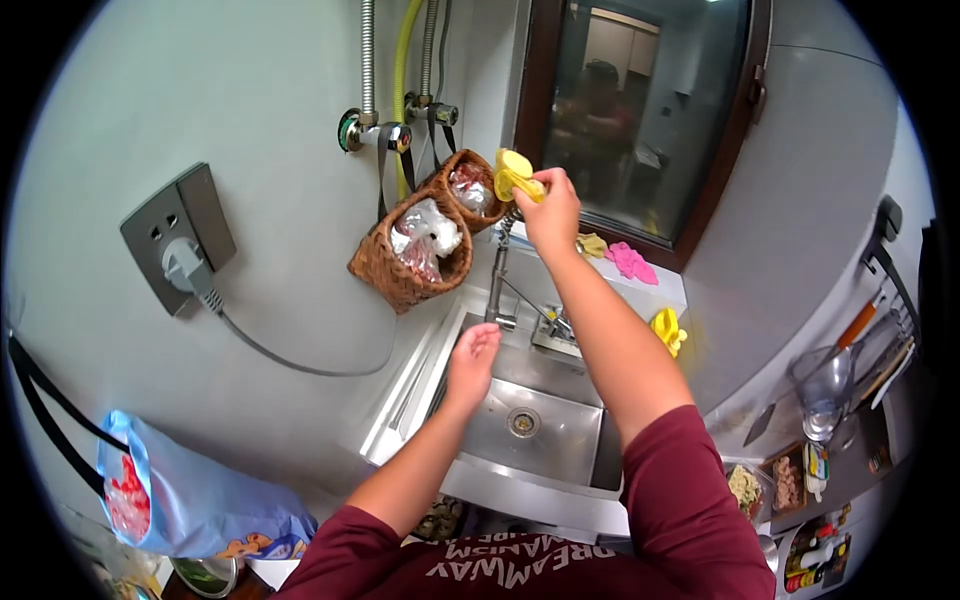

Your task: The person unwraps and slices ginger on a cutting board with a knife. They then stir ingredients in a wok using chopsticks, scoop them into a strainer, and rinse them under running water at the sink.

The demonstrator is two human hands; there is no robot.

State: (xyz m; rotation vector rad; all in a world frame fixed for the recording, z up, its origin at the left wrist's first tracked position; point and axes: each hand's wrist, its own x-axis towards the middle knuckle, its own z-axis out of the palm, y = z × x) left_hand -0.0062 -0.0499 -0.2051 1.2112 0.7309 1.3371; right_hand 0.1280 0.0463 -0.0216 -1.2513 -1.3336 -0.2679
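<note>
My right hand is raised in front of the window, with its fingers closed on a crumpled yellow item. The item looks soft and has a rounded upper part; its kind is not clear. It is beside the smaller woven basket, close to the top of the spring-neck faucet. My left hand is lower, over the left side of the steel sink, near the faucet's base. Its fingers are loosely bent, and I see nothing in them.
A larger woven basket with plastic bags hangs from the wall valve. On the sill lies a pink cloth-like item, with another yellow item to its right. A plugged socket and a blue bag are at left. Food containers stand right.
</note>
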